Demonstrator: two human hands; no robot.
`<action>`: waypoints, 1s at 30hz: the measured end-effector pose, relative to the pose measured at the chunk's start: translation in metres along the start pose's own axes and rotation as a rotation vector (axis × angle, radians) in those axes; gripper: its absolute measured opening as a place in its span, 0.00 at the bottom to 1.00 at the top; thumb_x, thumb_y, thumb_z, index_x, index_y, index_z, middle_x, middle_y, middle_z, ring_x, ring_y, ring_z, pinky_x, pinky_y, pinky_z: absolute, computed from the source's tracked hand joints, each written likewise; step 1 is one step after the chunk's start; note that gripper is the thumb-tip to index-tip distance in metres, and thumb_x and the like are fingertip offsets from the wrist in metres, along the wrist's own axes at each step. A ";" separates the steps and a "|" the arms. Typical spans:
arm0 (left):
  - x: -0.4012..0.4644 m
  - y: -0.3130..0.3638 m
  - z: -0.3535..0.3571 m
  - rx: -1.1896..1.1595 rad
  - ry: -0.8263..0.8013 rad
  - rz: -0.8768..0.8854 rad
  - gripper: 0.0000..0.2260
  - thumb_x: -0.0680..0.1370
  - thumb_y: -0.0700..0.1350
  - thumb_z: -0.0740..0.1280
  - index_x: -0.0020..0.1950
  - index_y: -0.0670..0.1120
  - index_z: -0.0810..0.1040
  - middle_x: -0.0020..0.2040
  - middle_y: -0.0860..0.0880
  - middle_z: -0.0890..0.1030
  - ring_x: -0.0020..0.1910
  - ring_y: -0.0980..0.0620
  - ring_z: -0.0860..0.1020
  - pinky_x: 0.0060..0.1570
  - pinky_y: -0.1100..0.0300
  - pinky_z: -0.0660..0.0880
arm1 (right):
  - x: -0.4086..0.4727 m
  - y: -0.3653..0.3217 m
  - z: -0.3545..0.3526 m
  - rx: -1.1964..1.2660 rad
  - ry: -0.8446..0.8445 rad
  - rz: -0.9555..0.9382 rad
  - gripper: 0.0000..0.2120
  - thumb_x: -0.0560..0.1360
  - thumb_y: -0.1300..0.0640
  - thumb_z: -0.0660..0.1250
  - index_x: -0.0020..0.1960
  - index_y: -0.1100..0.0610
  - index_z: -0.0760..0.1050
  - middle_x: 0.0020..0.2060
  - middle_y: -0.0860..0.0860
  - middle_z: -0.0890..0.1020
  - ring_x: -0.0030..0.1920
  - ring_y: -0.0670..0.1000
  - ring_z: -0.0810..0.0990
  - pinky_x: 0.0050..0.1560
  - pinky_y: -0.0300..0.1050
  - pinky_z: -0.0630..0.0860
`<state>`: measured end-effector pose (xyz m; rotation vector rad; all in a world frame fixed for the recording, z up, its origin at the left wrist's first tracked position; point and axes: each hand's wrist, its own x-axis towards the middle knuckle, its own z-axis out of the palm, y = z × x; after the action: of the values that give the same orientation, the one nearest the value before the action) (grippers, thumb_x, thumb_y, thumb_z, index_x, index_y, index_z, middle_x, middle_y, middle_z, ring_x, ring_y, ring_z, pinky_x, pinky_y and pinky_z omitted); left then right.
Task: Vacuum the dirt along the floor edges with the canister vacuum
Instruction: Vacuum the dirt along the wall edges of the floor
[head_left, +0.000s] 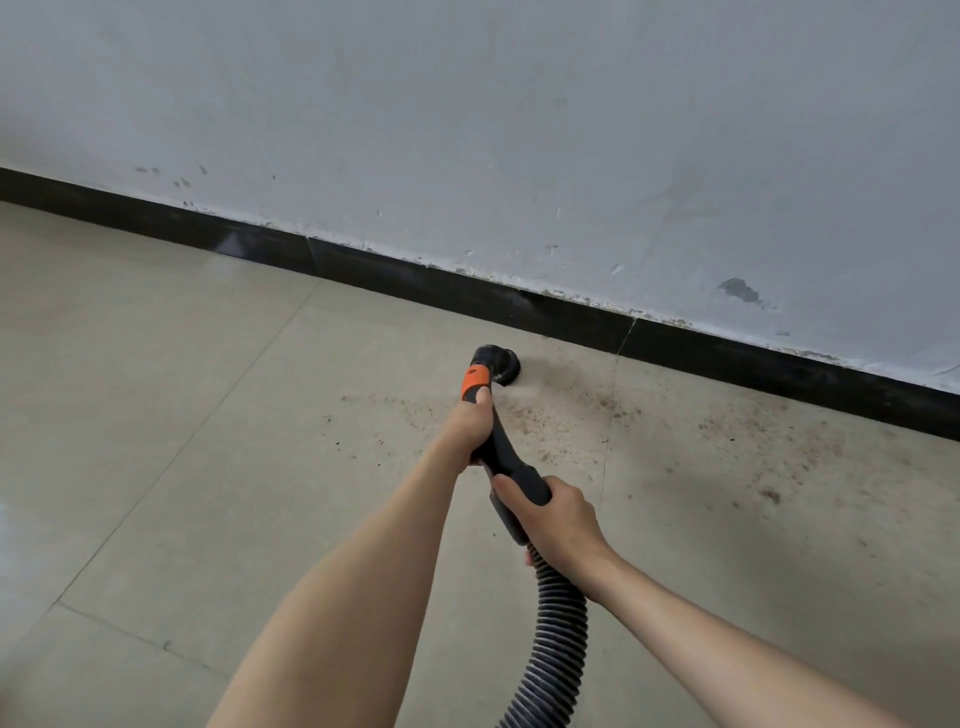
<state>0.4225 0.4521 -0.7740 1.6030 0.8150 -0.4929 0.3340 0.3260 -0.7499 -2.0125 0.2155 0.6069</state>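
Frame centre: left hand (469, 427) and right hand (556, 519) both clamped on vacuum wand (506, 457); brush nozzle (497, 365) on floor (208, 415) beside dirt (566, 415), near baseboard (571, 317).

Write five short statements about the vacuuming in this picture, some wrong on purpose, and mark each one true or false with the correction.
1. Both hands grip the vacuum handle. True: the left hand holds it near the orange collar, the right hand holds it lower, where the ribbed hose begins.
2. The brush nozzle is pressed against the white wall. False: it sits on the floor, near the black baseboard.
3. Most of the dirt lies to the right of the nozzle. True.
4. The hose is smooth and orange. False: it is ribbed and dark.
5. The floor is carpeted. False: it is pale tile with visible joints.
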 end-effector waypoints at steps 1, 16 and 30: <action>0.001 -0.003 -0.008 -0.017 0.019 0.003 0.27 0.81 0.58 0.51 0.67 0.37 0.67 0.62 0.38 0.75 0.59 0.39 0.75 0.58 0.47 0.75 | 0.002 -0.002 0.005 -0.003 -0.020 -0.010 0.17 0.74 0.44 0.67 0.42 0.58 0.73 0.28 0.50 0.77 0.23 0.49 0.75 0.25 0.38 0.72; -0.003 -0.079 -0.173 -0.367 0.366 -0.047 0.26 0.82 0.55 0.55 0.70 0.36 0.64 0.65 0.38 0.73 0.62 0.39 0.74 0.49 0.52 0.74 | 0.021 -0.049 0.131 -0.275 -0.373 -0.222 0.19 0.72 0.39 0.69 0.46 0.55 0.72 0.34 0.51 0.79 0.23 0.49 0.75 0.27 0.39 0.72; -0.038 -0.088 -0.172 -0.275 0.321 -0.187 0.19 0.82 0.52 0.53 0.64 0.39 0.64 0.52 0.40 0.74 0.52 0.41 0.75 0.49 0.50 0.75 | -0.014 -0.038 0.122 -0.196 -0.465 -0.177 0.21 0.72 0.37 0.68 0.42 0.56 0.71 0.30 0.50 0.77 0.21 0.48 0.75 0.26 0.39 0.73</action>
<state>0.3107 0.6146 -0.7722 1.3728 1.2284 -0.2416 0.2969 0.4483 -0.7616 -1.9844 -0.3085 0.9886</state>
